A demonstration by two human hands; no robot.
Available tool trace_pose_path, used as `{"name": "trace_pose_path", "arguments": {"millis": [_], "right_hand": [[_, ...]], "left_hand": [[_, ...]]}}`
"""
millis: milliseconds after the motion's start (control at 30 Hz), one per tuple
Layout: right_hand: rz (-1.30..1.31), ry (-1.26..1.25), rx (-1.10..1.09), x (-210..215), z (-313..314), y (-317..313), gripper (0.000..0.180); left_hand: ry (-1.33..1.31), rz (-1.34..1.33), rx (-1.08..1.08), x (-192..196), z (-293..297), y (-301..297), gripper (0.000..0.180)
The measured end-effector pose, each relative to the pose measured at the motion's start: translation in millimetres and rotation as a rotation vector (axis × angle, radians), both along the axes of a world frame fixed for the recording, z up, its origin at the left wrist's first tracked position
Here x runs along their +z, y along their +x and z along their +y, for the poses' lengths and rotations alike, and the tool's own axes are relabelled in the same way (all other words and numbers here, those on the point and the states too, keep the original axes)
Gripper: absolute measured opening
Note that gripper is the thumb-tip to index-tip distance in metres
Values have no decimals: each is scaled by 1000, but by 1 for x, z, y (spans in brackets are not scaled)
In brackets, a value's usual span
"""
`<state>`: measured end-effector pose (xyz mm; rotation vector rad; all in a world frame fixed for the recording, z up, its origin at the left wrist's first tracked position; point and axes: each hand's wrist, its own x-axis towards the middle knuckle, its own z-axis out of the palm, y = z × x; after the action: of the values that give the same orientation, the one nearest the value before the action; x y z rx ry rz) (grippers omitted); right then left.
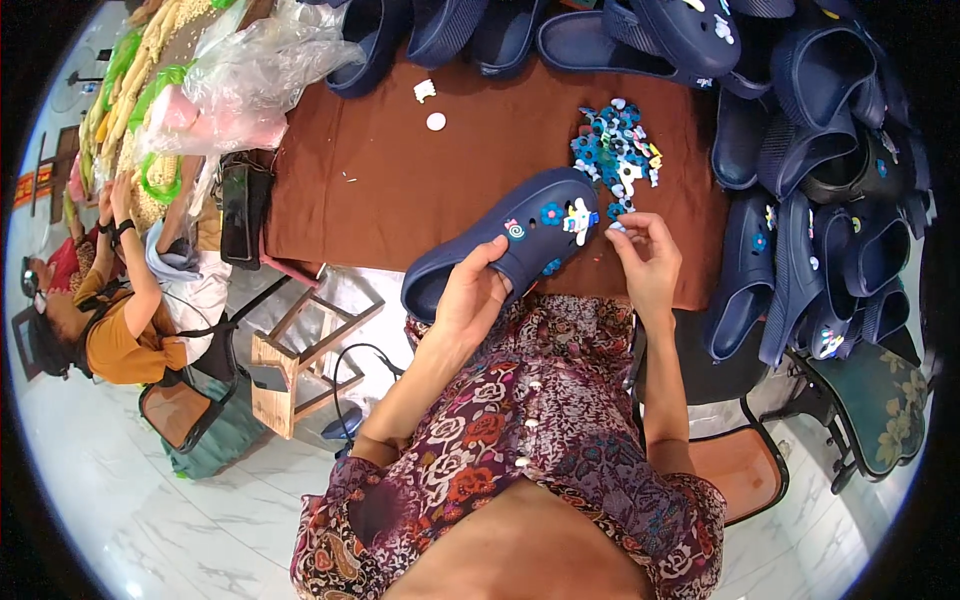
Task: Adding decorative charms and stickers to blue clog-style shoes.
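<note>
A navy clog [470,232] is held over the near edge of the table, its toe pointing to the upper right. My left hand [472,295] grips it near the heel strap, thumb on top. Fixed on its upper are a swirl charm [515,230], a blue flower charm [551,213] and a white character charm [579,222]. Just right of the toe, my right hand [652,258] pinches a small pale-blue charm [617,228], partly covered by the fingertips. Beyond that hand lies a pile of loose blue, white and black charms [612,145].
A brown cloth [350,185] covers the table. Several navy clogs [625,45] line its far side, and more clogs [745,270] crowd the right. A white round piece [436,121] lies far left of the pile. Plastic bags [250,85], a wooden stool [275,385] and co-workers [130,335] are leftward.
</note>
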<state>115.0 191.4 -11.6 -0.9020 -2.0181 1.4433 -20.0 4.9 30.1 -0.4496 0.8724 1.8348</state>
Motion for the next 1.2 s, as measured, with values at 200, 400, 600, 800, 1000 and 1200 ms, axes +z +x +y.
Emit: {"name": "trace_pose_path", "arguments": {"millis": [200, 400, 600, 800, 1000, 1200], "right_hand": [[83, -12, 217, 33, -7, -14, 14], [8, 134, 404, 57, -9, -30, 11], [5, 176, 510, 62, 0, -31, 13], [23, 114, 506, 57, 3, -30, 15], [-115, -6, 434, 67, 10, -26, 16], [-186, -7, 508, 72, 17, -25, 18]], "left_hand": [[-31, 93, -69, -2, 9, 10, 38], [-33, 200, -87, 3, 11, 20, 37], [-61, 215, -126, 2, 9, 21, 39], [-40, 261, -161, 5, 10, 21, 38], [-52, 390, -221, 1, 6, 24, 34], [-102, 498, -262, 5, 7, 29, 33]]}}
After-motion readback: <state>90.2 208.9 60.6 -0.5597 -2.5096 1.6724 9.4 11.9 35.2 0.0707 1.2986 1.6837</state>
